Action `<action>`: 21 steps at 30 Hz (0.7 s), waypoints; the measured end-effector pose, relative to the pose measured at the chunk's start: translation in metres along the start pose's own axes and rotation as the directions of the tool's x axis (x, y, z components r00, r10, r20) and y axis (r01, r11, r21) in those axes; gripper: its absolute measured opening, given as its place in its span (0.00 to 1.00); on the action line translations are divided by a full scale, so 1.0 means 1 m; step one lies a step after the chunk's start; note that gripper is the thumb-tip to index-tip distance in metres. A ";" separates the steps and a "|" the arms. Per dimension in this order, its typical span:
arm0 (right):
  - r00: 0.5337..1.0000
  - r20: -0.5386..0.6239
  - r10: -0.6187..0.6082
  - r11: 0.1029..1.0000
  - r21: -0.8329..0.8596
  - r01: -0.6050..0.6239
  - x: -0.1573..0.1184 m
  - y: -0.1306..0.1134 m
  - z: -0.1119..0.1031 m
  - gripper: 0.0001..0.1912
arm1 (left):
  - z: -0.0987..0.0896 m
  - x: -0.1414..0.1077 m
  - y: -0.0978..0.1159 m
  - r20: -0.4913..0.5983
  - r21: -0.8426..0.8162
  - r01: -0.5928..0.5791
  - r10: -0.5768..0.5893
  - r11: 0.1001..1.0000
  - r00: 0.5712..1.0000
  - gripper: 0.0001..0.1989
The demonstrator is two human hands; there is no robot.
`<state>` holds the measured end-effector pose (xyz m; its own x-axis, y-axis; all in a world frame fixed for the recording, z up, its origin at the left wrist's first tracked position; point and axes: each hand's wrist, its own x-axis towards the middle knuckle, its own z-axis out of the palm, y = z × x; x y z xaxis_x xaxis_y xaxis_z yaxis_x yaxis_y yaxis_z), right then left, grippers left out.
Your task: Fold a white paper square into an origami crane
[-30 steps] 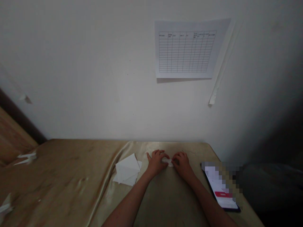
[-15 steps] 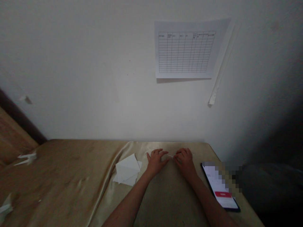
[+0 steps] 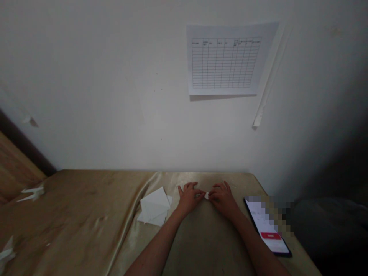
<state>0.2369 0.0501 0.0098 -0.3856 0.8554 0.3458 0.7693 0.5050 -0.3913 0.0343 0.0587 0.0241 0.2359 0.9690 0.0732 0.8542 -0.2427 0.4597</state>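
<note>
Head view: small white folded paper (image 3: pixel 206 196) pinched in fingertips of your left hand (image 3: pixel 202 194) and your right hand (image 3: pixel 210 196), right of the loose white paper sheets (image 3: pixel 155 205). Past your right hand, right of those sheets, black-edged phone (image 3: pixel 267 230), screen lit; all on shiny gold cloth (image 3: pixel 115 214).

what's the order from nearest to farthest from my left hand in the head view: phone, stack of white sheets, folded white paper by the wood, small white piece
From the left hand:
1. small white piece, at its fingertips, between both hands
2. stack of white sheets, just left
3. phone, right, beyond the right hand
4. folded white paper, far left
</note>
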 end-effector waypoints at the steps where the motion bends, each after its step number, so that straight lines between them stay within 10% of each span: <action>1: 1.000 0.014 0.010 1.000 0.009 -0.010 0.000 0.000 -0.001 0.09 | 0.000 0.000 -0.001 -0.002 -0.001 -0.005 0.005 1.000 1.000 0.11; 21: 0.994 0.037 0.104 0.989 0.100 -0.107 -0.001 0.009 0.005 0.09 | -0.001 -0.001 -0.001 0.015 0.009 -0.068 0.067 0.998 0.998 0.13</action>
<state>0.2417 0.0547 0.0021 -0.3223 0.9069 0.2715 0.7512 0.4195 -0.5096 0.0324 0.0584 0.0244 0.2999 0.9496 0.0907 0.8406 -0.3080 0.4456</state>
